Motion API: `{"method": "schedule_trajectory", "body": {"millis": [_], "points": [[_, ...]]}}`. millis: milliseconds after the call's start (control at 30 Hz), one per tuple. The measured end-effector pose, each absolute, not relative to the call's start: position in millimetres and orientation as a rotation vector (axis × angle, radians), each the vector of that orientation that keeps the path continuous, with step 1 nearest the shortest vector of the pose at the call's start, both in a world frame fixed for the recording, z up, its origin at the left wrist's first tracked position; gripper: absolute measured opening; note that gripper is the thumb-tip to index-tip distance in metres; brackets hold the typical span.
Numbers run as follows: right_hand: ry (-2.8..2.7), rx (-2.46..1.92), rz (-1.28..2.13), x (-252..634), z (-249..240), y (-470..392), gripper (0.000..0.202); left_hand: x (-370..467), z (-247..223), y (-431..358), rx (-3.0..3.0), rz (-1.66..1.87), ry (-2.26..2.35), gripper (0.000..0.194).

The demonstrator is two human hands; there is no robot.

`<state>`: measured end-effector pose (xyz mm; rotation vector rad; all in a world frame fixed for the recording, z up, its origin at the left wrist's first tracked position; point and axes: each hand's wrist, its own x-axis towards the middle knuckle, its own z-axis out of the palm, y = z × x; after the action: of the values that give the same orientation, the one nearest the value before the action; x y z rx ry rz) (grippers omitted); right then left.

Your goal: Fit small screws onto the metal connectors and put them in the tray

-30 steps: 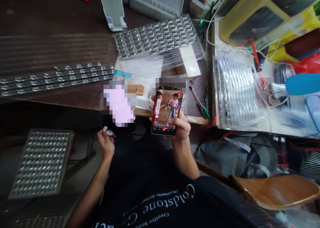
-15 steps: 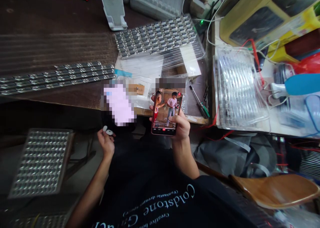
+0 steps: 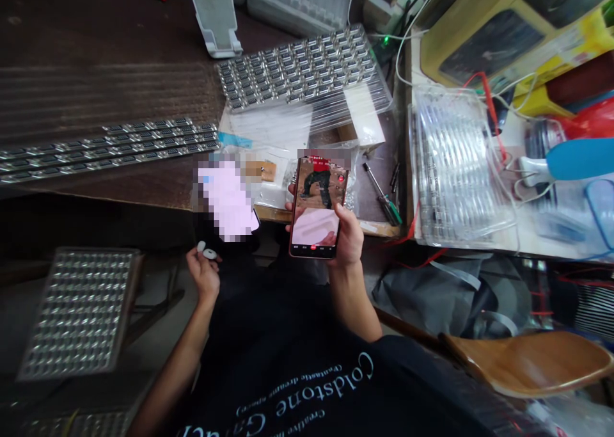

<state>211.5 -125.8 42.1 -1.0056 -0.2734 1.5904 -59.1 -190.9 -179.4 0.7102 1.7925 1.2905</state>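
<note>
Right hand (image 3: 348, 242) grips phone (image 3: 316, 208) upright over the lap, thumb on its screen for scrolling. Left hand (image 3: 205, 274) pinches small white earbud (image 3: 209, 253) below the worktop (image 3: 96, 91) edge.

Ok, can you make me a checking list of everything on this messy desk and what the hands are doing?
Surface: dark wooden desk, worn.
Job's things: phone with lit screen; small white earbuds.
Clutter: tray of metal connectors, connector strips, screwdriver, clear empty trays, second connector tray low on the left.
Hands: right hand grips the phone; left hand holds the earbuds.
Cables: red and white wires on the right.
Surroundings: wooden chair seat, yellow machine.
</note>
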Motion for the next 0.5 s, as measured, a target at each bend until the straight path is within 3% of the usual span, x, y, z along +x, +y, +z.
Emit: {"method": "schedule_trajectory", "body": {"millis": [500], "points": [[-0.214,-0.952,1.563,208.6,48.5,-124.9,0.057,-60.0,-181.5,-192.2,0.695,1.283,1.788,0.038]]}}
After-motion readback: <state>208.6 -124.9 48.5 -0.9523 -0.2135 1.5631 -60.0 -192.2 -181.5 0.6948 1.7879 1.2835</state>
